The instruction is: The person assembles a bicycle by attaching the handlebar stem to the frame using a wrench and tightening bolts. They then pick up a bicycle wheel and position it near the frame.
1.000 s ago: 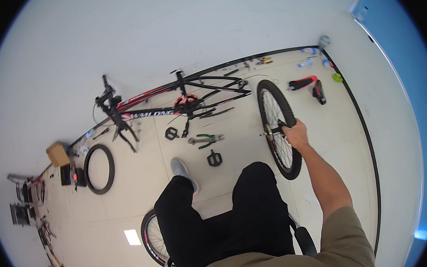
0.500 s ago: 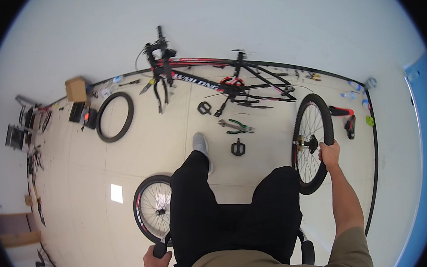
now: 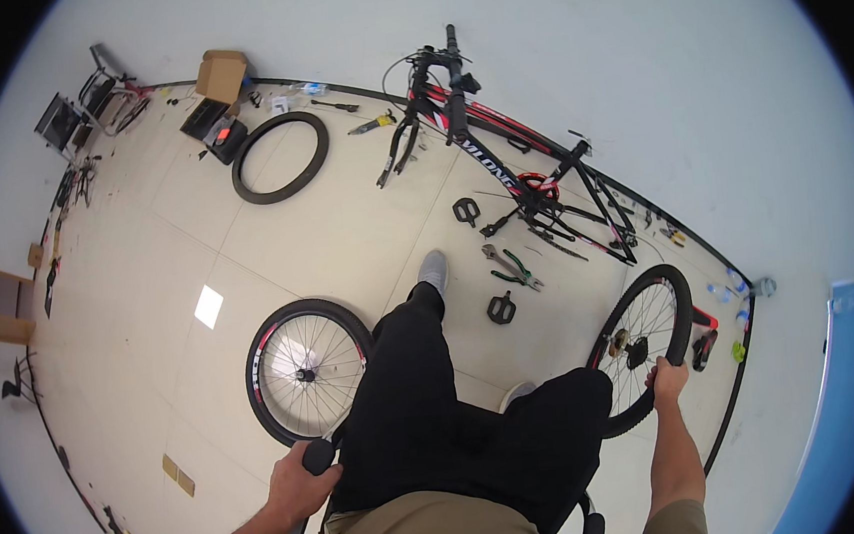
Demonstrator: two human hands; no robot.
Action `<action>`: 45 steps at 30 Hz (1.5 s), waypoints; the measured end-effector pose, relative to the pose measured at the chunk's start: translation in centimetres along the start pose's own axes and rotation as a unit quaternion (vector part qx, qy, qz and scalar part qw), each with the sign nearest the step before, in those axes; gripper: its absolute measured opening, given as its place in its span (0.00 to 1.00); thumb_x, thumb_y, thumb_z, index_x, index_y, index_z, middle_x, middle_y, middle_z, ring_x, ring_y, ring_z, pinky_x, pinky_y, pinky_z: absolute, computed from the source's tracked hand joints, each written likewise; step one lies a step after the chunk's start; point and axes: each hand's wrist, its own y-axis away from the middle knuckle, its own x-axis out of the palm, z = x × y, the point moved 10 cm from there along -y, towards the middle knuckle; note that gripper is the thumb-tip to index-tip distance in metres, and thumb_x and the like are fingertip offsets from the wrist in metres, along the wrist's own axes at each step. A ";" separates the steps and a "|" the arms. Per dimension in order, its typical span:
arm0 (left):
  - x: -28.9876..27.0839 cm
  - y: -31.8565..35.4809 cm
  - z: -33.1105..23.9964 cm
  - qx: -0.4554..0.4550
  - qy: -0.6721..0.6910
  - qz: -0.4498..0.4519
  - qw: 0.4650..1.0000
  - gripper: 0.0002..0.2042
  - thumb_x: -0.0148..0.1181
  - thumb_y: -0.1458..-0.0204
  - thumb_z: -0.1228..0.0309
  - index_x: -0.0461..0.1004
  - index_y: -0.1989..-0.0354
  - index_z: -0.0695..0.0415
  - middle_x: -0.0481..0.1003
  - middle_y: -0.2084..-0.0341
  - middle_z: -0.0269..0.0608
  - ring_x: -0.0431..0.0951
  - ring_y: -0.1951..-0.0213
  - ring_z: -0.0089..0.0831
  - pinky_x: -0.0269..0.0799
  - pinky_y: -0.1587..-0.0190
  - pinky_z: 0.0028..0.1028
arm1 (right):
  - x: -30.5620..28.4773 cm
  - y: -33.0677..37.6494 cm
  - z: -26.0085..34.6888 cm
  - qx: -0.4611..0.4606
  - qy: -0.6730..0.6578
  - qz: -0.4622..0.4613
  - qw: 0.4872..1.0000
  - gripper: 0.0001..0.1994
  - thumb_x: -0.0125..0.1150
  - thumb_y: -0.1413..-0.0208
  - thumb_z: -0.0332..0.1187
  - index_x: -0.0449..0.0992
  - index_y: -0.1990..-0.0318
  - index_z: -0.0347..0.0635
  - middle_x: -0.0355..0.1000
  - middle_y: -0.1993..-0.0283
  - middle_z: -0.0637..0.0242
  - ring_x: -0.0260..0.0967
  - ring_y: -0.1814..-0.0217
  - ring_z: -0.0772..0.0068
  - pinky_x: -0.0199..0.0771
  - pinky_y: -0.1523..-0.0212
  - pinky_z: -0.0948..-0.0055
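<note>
My right hand (image 3: 669, 380) is wrapped round the black knobbly tyre of a bicycle wheel (image 3: 681, 327), which stands tilted beside my right knee. A cassette (image 3: 637, 353) shows at the wheel's hub. On the other side, my left hand (image 3: 299, 486) is closed over the dark padded end of a chair armrest (image 3: 318, 455). Just beyond that hand, a second bicycle wheel (image 3: 257, 393) with a black, red and white rim lies on the floor by my left leg.
A black and red bicycle frame (image 3: 487, 167) leans along the wall. Pedals (image 3: 501, 308), an adjustable wrench (image 3: 498, 258) and green-handled pliers (image 3: 522, 272) lie ahead of my feet. Further left are a loose tyre (image 3: 322, 165), an open cardboard box (image 3: 222, 77) and a black case (image 3: 205, 120).
My view has turned to the left, so the frame and tools sit further right and tilted. Both hands keep their holds on the tyre and the armrest.
</note>
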 end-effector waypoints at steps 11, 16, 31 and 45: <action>0.1 0.2 0.0 0.000 0.005 0.020 1.000 0.35 0.66 0.54 0.54 0.67 0.39 0.60 0.80 0.58 0.56 0.81 0.53 0.51 0.74 0.47 0.40 | -1.1 -0.1 -0.9 -0.006 0.000 -0.022 1.000 0.07 0.57 0.48 0.26 0.66 0.64 0.39 0.65 0.82 0.65 0.64 0.87 0.71 0.67 0.88 0.69; -0.7 0.5 -0.6 0.088 0.018 -0.045 0.995 0.36 0.65 0.53 0.54 0.64 0.34 0.55 0.80 0.56 0.54 0.80 0.52 0.51 0.73 0.45 0.40 | -0.8 0.6 -0.7 -0.005 -0.007 -0.018 1.000 0.05 0.55 0.49 0.25 0.66 0.66 0.39 0.64 0.82 0.66 0.63 0.87 0.72 0.66 0.88 0.70; 0.0 0.3 0.2 0.020 -0.006 0.002 1.000 0.32 0.64 0.53 0.53 0.68 0.38 0.52 0.80 0.59 0.58 0.80 0.54 0.55 0.75 0.48 0.43 | -0.7 0.1 -0.9 -0.012 -0.026 -0.010 1.000 0.06 0.55 0.49 0.26 0.64 0.66 0.40 0.62 0.82 0.67 0.61 0.87 0.73 0.63 0.88 0.70; -0.2 0.1 -0.4 0.010 -0.013 0.012 1.000 0.31 0.65 0.53 0.53 0.69 0.41 0.54 0.79 0.58 0.56 0.79 0.52 0.53 0.74 0.47 0.42 | -1.3 -0.3 -2.2 -0.020 -0.034 -0.017 0.999 0.06 0.55 0.49 0.26 0.65 0.65 0.40 0.62 0.82 0.67 0.61 0.87 0.73 0.63 0.89 0.70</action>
